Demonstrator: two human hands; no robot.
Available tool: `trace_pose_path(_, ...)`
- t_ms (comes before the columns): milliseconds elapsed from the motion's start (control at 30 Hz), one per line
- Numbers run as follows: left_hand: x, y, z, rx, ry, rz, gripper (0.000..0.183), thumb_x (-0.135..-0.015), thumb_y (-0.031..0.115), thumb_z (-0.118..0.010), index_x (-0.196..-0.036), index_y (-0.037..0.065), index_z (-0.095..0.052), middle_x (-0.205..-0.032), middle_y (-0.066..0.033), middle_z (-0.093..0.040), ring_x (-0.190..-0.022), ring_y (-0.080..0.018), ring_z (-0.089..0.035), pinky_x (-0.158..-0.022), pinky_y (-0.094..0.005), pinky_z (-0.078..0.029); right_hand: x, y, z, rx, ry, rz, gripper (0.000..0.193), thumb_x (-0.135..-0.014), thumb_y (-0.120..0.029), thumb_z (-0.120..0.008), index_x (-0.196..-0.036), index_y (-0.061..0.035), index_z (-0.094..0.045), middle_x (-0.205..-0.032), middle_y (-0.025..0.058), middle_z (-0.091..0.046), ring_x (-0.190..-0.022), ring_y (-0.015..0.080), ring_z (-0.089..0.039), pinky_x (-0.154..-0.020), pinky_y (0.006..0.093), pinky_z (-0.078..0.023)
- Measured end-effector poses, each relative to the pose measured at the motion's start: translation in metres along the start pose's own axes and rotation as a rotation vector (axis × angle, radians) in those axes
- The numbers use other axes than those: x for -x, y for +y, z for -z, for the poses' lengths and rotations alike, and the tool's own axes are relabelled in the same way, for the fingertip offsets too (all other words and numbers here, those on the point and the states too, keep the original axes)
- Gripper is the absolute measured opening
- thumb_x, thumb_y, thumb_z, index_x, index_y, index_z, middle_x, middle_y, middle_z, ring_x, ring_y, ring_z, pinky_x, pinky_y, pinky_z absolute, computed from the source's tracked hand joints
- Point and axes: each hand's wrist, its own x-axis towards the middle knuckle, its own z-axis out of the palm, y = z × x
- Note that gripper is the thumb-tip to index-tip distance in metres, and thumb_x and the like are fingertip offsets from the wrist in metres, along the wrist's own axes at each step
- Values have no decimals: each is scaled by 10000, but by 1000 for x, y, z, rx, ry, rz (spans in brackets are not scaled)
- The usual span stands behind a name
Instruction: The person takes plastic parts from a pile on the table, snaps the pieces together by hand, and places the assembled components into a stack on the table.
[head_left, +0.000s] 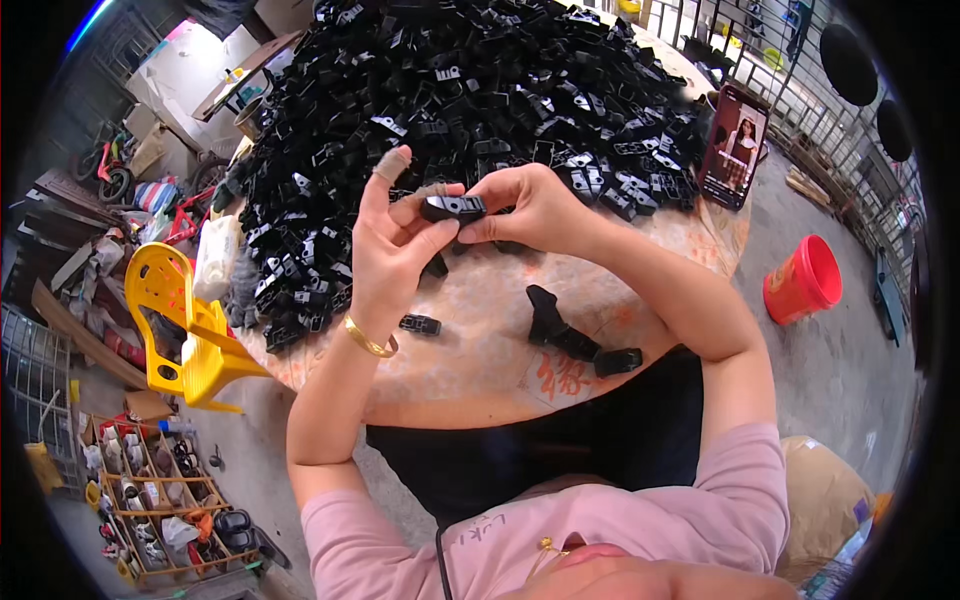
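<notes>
Over the bench [450, 385], the left hand [395, 240] and right hand [530, 212] pinch one small black part [455, 208], fingers partly covering it. The red bucket [788, 286] shows little of its inside; the rack [175, 513] holds shoes [235, 528], many too small to tell.

Pile of parts [450, 110] on table [450, 385], chair [210, 362] left, bucket [787, 290] right
</notes>
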Motion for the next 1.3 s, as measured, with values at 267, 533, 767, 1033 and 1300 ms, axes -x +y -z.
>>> trace_pose_path(267,7,7,-12,-361,-460,60,683,-758,36,-587,-1354,54,-253,-1072,-116,-585,-859,-141,-577,-713,-220,-455,-27,21,88,878,393,292,312,-784,-253,-642,-1056,-103,-624,-1064,123,-590,-969,246,-554,-823,343,-455)
trace_pose_path(533,1,-18,-23,-970,-342,-452,198,-745,88,-644,-935,38,-620,-864,-95,-579,-786,-250,-522,-758,-327,-434,-40,52,93,1396,490,279,297,-851,-302,-530,-1091,-142,-600,-1205,121,-509,-1155,285,-434,-975,445,-308)
trace_pose_path(767,-8,-33,-29,-1323,-319,-491,303,-627,54,-687,-914,52,-591,-979,-92,-493,-934,-280,-458,-806,-351,-415,-25,19,71,930,505,546,272,-721,-40,-593,-991,-72,-600,-996,133,-575,-792,310,-604,-706,358,-504)
trace_pose_path(1033,-17,-20,-17,-303,117,-12,189,-767,62,-680,-858,22,-519,-808,2,-584,-649,-45,-508,-569,-181,-424,-3,-11,20,661,351,644,370,-744,-20,-603,-1110,-40,-556,-971,149,-608,-747,255,-614,-667,325,-506)
trace_pose_path(1300,-13,-33,-1,158,121,73,157,-797,35,-644,-858,80,-506,-774,24,-567,-652,-41,-523,-583,-165,-433,2,-7,-8,428,279,627,251,-743,37,-610,-986,-24,-627,-1065,119,-599,-931,224,-598,-762,289,-501)
